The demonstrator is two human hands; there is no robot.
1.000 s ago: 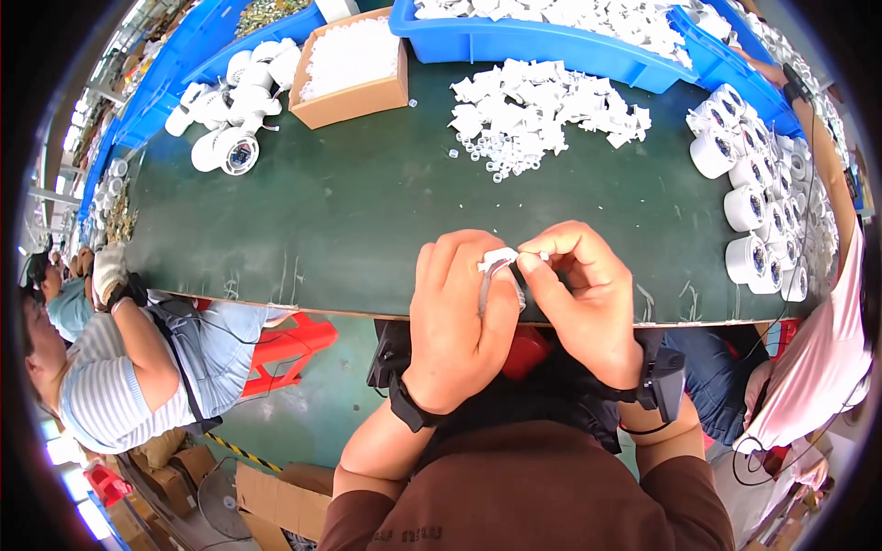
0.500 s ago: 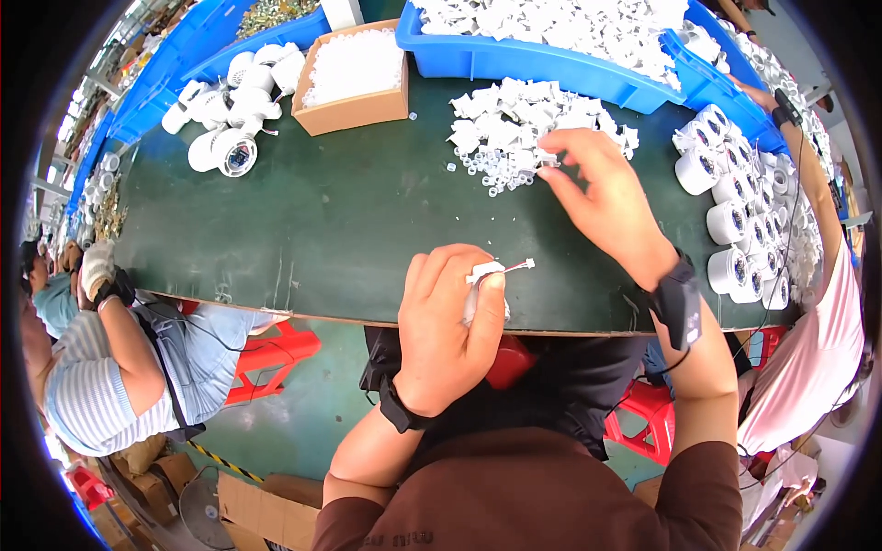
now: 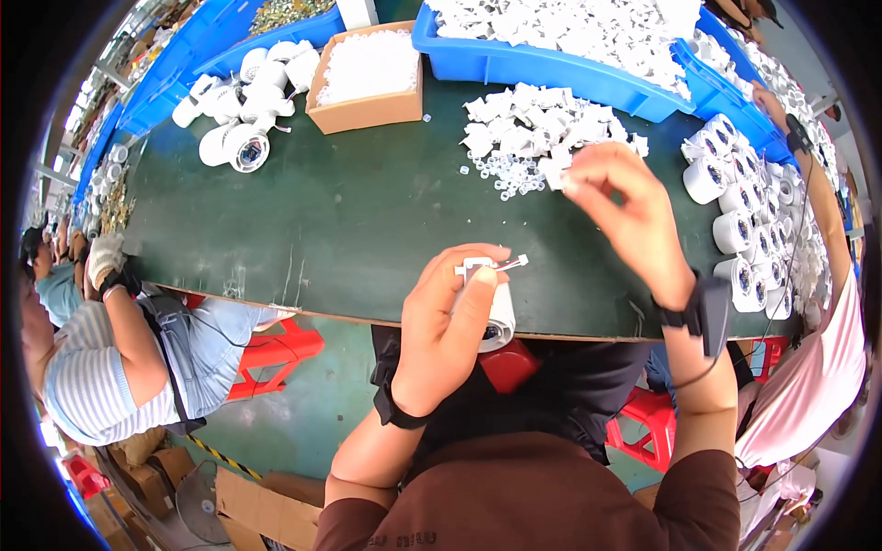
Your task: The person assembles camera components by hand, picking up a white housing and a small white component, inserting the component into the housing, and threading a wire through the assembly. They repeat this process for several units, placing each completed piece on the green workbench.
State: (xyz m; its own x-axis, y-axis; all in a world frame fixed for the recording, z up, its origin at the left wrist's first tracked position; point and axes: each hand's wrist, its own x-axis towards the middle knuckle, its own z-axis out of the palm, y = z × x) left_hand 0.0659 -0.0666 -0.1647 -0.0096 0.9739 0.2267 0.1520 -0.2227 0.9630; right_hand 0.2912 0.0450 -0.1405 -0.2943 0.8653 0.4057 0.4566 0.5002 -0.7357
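My left hand (image 3: 432, 335) is wrapped round a white camera unit (image 3: 501, 317) at the table's near edge. Its round lens end shows below my fingers, and a short thin cable with a small white plug (image 3: 522, 261) sticks out at the top. Between thumb and fingertips my right hand (image 3: 629, 211) pinches a small white plastic bracket (image 3: 554, 172). That hand is just in front of a heap of similar white brackets (image 3: 524, 119). Small clear plastic rings (image 3: 510, 176) lie beside the heap. My right fingers partly cover the bracket.
Blue bins (image 3: 551, 69) line the far side of the green table (image 3: 303, 216). A cardboard box (image 3: 367, 113) of small white parts stands far left of centre. White camera units are grouped at left (image 3: 248, 147) and right (image 3: 735, 230). Co-workers sit at both sides.
My right hand has drawn back slightly from the heap, and a white bracket now shows in its fingertips. My left hand has turned the camera unit, bringing the lens end into view.
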